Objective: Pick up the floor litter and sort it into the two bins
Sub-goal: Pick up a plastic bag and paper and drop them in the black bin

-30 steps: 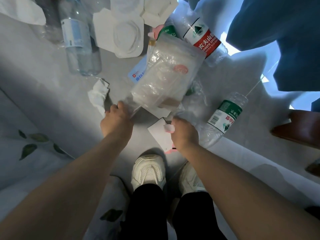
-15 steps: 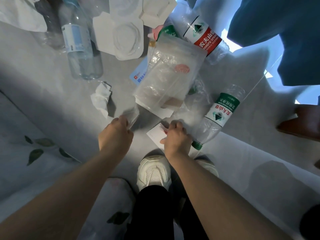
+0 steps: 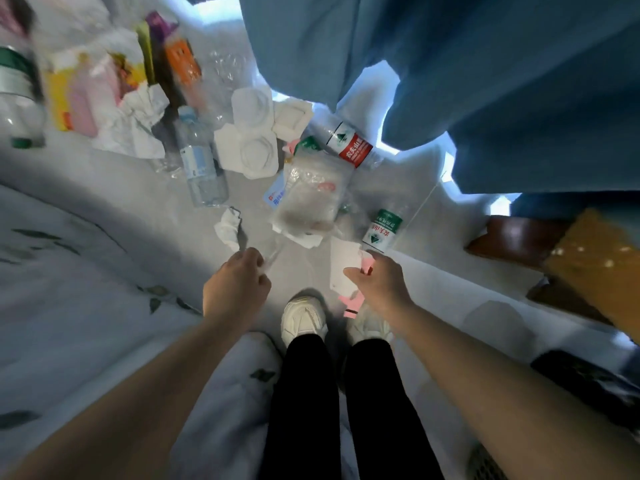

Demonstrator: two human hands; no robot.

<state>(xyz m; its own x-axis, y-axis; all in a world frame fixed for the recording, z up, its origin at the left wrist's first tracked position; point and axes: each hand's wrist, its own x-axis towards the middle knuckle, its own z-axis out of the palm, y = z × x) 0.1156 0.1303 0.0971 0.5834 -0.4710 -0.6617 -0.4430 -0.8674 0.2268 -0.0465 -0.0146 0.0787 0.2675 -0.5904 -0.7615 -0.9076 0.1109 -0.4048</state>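
Pickup step looks underway: the left hand (image 3: 239,275) is closed, pinching a scrap of clear plastic (image 3: 272,259), and the right hand (image 3: 377,277) is pinching a white card (image 3: 343,265) with pink bits. Both hands have come up off the floor since a moment ago, while the clear bag (image 3: 308,206) and green-label bottle (image 3: 382,230) stay just beyond the fingers. No bins in view, so next is probably turning to find them and choosing the right one.
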